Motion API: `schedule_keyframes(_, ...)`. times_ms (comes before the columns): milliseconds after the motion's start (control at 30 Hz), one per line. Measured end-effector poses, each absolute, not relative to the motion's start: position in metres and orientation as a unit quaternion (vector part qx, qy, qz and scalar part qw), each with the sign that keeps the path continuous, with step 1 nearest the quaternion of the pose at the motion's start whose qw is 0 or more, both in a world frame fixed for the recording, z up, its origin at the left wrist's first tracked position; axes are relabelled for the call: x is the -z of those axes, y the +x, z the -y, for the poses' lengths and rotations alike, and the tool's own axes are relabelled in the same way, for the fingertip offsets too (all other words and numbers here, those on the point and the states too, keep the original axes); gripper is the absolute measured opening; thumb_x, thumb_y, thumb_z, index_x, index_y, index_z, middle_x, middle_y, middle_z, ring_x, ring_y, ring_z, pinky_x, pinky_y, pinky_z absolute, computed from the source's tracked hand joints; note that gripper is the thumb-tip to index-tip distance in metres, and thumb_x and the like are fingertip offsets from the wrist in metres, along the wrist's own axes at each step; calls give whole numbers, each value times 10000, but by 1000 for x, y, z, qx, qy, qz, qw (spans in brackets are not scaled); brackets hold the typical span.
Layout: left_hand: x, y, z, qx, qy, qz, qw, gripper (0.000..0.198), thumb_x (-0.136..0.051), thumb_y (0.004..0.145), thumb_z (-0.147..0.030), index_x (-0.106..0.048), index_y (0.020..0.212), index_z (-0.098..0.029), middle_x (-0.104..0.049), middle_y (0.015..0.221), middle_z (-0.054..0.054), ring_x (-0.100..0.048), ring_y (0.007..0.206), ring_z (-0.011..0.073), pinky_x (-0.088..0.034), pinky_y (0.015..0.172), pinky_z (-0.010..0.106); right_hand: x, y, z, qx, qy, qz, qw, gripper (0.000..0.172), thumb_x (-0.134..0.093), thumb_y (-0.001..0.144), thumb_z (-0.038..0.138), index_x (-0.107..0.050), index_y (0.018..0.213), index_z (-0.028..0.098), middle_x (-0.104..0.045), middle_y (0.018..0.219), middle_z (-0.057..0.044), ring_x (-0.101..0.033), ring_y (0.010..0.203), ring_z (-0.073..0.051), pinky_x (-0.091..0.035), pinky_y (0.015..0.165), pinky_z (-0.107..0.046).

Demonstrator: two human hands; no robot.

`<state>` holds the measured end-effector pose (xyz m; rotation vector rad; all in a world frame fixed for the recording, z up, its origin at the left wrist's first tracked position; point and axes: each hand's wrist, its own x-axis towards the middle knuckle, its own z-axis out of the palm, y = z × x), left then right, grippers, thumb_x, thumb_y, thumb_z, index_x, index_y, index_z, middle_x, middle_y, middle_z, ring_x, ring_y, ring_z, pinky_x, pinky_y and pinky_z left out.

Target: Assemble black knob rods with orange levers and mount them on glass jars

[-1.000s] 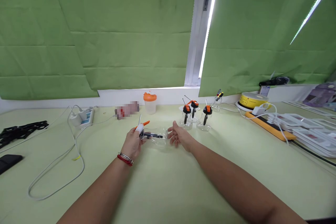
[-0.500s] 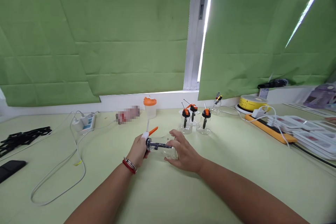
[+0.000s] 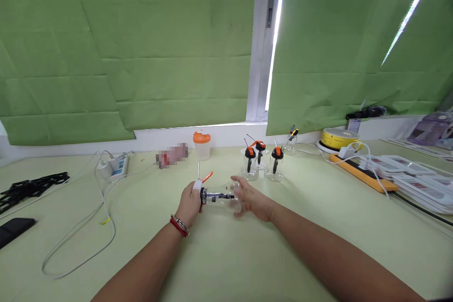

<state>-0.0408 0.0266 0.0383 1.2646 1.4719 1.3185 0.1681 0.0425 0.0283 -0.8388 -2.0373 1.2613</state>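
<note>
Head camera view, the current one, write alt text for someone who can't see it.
A left hand grips the cap end of a clear bottle turned on its side, with a blurred right hand at its base. Behind, on a pale green table, stand three similar upright bottles and an orange-lidded cup.

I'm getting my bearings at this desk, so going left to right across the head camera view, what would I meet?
White power strip, left hand, sideways clear bottle, right hand, small jar with tools, yellow round container, purple bottle.
</note>
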Motion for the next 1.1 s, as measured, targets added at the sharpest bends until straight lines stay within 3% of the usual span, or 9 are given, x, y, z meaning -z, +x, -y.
schedule_keyframes(100,-36,-42,-28,-511,504,-581,385,345,-369,809,-484,-396,603,-208,-414,421,-61,-369,315,85,-271,297,187,-29,167,-42,-479,-309,777,267,546,-339,877,534,-304,1314,208,-533,1146,-159,-632,853,-233,-526,695,-436)
schedule_keyframes(200,-35,-43,-30,-495,505,-590,389,350,-352,812,-480,-393,595,-209,-434,423,-47,-351,305,88,-252,287,197,-37,170,-38,-342,-265,846,311,551,-667,712,417,-490,1204,245,-431,1320,-121,-420,1205,-291,-356,992,-471)
schedule_keyframes(267,-34,-43,-30,-491,511,-593,382,368,-330,822,-495,-390,595,-212,-435,433,-45,-355,313,94,-254,291,205,-41,172,-39,-294,-267,864,309,657,-729,643,403,-483,1233,252,-375,1380,-105,-294,1292,-294,-258,1058,-465)
schedule_keyframes(433,-35,-39,-23,-491,552,-575,351,350,-429,802,-502,-403,611,-210,-398,472,-66,-383,392,94,-301,367,201,-43,169,-46,-390,-402,804,202,823,-642,698,514,-307,1371,179,-537,1190,-150,-596,955,-228,-475,826,-375)
schedule_keyframes(600,-36,-33,-23,-465,529,-593,389,351,-381,817,-500,-387,611,-216,-402,446,-62,-360,360,95,-257,345,205,-41,156,-31,-53,-390,896,207,682,-722,622,400,-504,1221,158,-548,1140,-139,-513,1038,-304,-432,868,-439)
schedule_keyframes(733,-32,-34,-28,-412,463,-628,470,394,-298,823,-530,-406,614,-214,-477,420,-24,-329,280,86,-197,305,205,-31,155,-17,140,-320,900,261,434,-496,834,161,-461,1266,179,-543,1187,-148,-443,1151,-317,-383,902,-473)
schedule_keyframes(833,-30,-42,-31,-391,426,-641,505,407,-301,814,-546,-410,612,-210,-495,419,-9,-332,264,79,-208,304,205,-23,166,-17,154,-294,898,289,434,-390,867,92,-471,1254,269,-554,1214,-86,-438,1182,-286,-356,927,-460)
schedule_keyframes(967,-32,-52,-36,-408,411,-640,504,393,-310,819,-540,-422,648,-205,-511,434,-9,-367,267,83,-219,309,204,-17,202,-27,133,-410,830,353,379,-548,774,204,-539,1152,197,-545,1207,-131,-426,1169,-341,-274,979,-537)
schedule_keyframes(1100,-33,-55,-37,-431,417,-631,492,335,-380,810,-514,-439,704,-202,-529,464,-14,-398,281,87,-232,312,203,-3,257,-42,4,-594,701,395,438,-571,725,405,-499,1094,181,-557,1123,-116,-539,1014,-264,-412,874,-416)
